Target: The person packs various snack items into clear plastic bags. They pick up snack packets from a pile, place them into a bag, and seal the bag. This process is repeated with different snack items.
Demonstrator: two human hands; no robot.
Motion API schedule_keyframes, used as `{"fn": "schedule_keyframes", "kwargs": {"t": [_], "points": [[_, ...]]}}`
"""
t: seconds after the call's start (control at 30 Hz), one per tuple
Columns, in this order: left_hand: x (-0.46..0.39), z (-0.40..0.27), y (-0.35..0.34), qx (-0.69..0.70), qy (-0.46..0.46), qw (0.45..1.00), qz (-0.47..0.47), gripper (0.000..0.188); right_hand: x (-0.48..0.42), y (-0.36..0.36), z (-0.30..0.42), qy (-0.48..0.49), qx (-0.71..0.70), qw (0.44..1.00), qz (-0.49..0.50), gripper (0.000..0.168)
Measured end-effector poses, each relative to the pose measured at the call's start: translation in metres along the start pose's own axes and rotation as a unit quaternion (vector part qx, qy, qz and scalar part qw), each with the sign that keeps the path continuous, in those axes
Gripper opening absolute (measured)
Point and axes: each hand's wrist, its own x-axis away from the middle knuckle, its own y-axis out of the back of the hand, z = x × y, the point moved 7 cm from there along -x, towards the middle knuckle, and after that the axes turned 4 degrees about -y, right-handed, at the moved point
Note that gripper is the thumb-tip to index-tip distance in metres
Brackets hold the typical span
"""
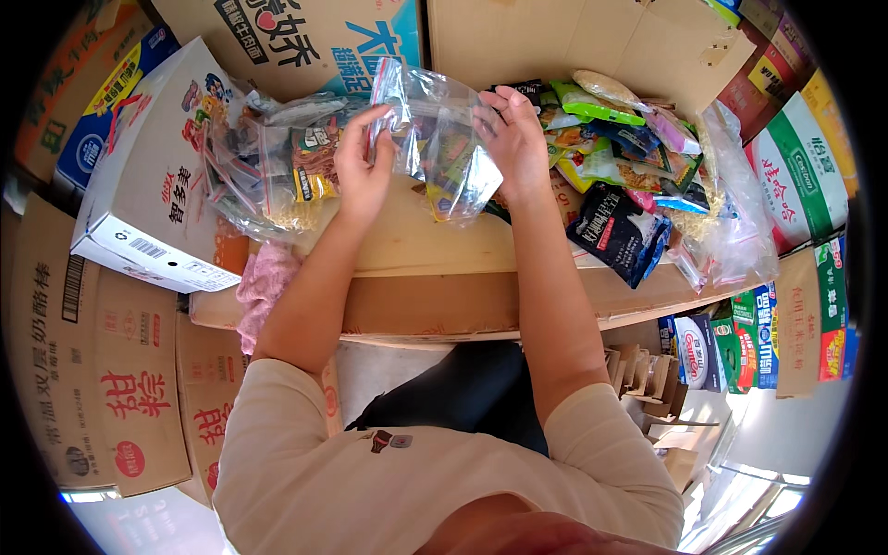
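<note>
A clear zip-lock plastic bag [437, 125] with a red-edged seal is stretched between my hands. My left hand [364, 156] pinches the seal edge between thumb and fingers. At the bag's right side, my right hand [513, 135] is raised with its fingers slightly curled against or just behind the film; whether it grips the film cannot be told. A yellow-and-dark packet [444, 201] shows through or beneath the lower part of the bag. To the left lie filled zip-lock bags [267, 166], and a brown-and-yellow snack packet [316, 163] is beside my left hand.
Colourful snack packets [610, 152] are heaped at the right, with a dark blue packet [617, 232] nearest me and clear bags [742, 208] beyond. A white carton [159, 180] and a pink cloth [267, 284] are at the left. Cardboard boxes [590, 41] stand around the work surface [430, 253].
</note>
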Motion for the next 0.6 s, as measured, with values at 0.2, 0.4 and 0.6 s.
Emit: {"fn": "schedule_keyframes", "kwargs": {"t": [0.2, 0.4, 0.6], "points": [[0.009, 0.005, 0.004, -0.004, -0.022, 0.999, -0.048, 0.016, 0.007, -0.01, 0.01, 0.173, 0.228, 0.956, -0.068, 0.051], [0.027, 0.001, 0.01, -0.185, -0.09, 0.979, 0.006, 0.02, 0.043, -0.029, 0.03, 0.344, 0.419, 0.829, -0.134, 0.044], [0.032, -0.019, 0.005, -0.251, -0.108, 0.962, 0.024, 0.02, 0.067, -0.029, 0.029, 0.388, 0.517, 0.751, -0.135, 0.045]]}}
